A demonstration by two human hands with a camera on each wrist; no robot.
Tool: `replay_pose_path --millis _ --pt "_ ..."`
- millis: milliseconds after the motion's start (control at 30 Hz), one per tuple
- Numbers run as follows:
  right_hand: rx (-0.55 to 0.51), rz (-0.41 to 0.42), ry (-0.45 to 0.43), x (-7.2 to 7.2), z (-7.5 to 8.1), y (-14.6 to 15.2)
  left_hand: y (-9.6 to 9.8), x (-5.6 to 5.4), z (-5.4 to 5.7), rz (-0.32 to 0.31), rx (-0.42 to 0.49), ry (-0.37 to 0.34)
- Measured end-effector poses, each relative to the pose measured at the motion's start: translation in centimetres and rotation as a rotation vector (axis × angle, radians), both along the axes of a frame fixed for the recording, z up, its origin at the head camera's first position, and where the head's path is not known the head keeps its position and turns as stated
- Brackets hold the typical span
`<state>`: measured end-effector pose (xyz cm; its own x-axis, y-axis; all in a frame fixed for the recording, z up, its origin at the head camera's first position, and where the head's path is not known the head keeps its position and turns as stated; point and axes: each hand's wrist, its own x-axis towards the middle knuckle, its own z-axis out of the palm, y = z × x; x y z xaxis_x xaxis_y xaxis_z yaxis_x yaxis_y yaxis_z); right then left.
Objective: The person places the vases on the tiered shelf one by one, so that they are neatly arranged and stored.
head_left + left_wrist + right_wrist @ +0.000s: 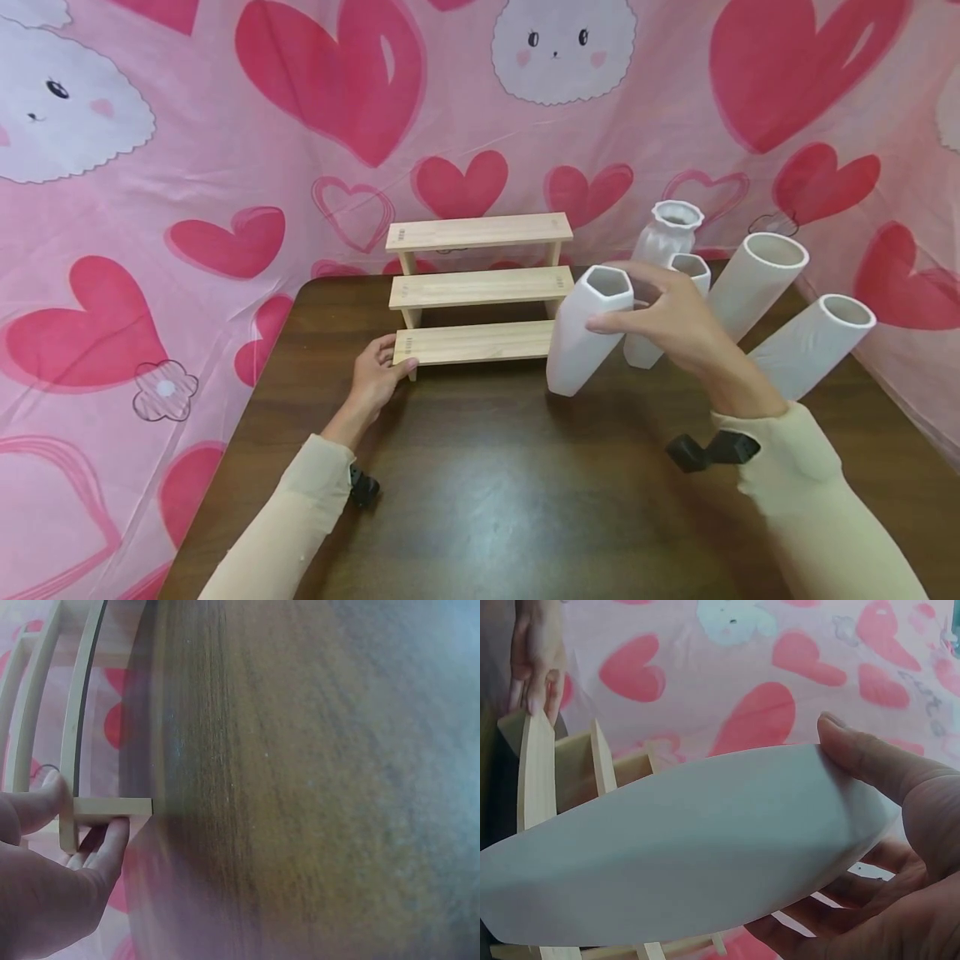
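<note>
Left hand (375, 375) left of centre in the head view, gripping the near left corner of a three-step wooden stand (480, 288): thumb laid on top of the lowest board (480, 342), fingers curled beneath it against the end leg (112, 806), as seen at lower left in the left wrist view. Right hand (675, 318) right of centre in the head view, curled partway round the upper part of a white faceted vase (581, 337), thumb on the near side, fingers on the far side, spread to the width of the body. Faceted vase partly in front of the right end of the lowest board, angular mouth toward the upper right, narrower base toward the lower left; contact between base and brown tabletop (487, 492) impossible to tell. Same vase lengthwise across the right wrist view, with boards of the stand behind it. Behind the right hand, second angular-mouthed vase (643, 350), partly hidden; farther up the frame, vase with a ruffled rim (663, 243). At right of the frame, one white cylinder (752, 292) above and another cylinder (812, 352) below, set apart from each other. Pale sleeves (817, 508) and black wrist-worn devices (731, 448) on both arms. Pink heart-patterned cloth (457, 108) across the background of the head view.
</note>
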<state>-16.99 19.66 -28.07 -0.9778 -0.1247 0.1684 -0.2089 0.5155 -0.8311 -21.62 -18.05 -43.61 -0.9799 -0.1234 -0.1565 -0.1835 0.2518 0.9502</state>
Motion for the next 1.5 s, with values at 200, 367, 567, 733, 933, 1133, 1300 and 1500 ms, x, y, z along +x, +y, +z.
replay_pose_path --millis 200,367,567,733,933,1133,1300,1500 --pt "-0.037 0.057 0.008 -0.9 0.2 -1.1 0.1 0.0 0.0 0.003 0.000 0.003" --pt "-0.067 0.081 0.004 -1.5 0.6 -2.2 0.1 0.0 -0.1 0.000 -0.004 0.011" --pt "-0.101 0.098 -0.005 -2.1 1.2 -3.4 0.2 0.1 -0.2 -0.001 -0.003 0.005" --pt "-0.104 0.113 -0.031 -2.6 1.7 -4.3 0.1 0.0 -0.3 0.002 0.004 0.013" --pt "-0.174 0.203 -0.002 -3.8 1.9 -5.9 0.1 0.0 -0.1 0.006 0.004 0.008" --pt "-0.233 0.245 0.013 -4.9 1.9 -7.7 0.1 -0.1 -0.2 0.012 0.001 0.003" --pt "-0.281 0.268 -0.003 -5.8 1.8 -9.0 0.2 -0.2 -0.3 0.011 0.001 0.007" --pt "-0.323 0.300 0.005 -6.8 1.3 -10.5 0.2 -0.2 -0.3 0.010 0.001 0.000"
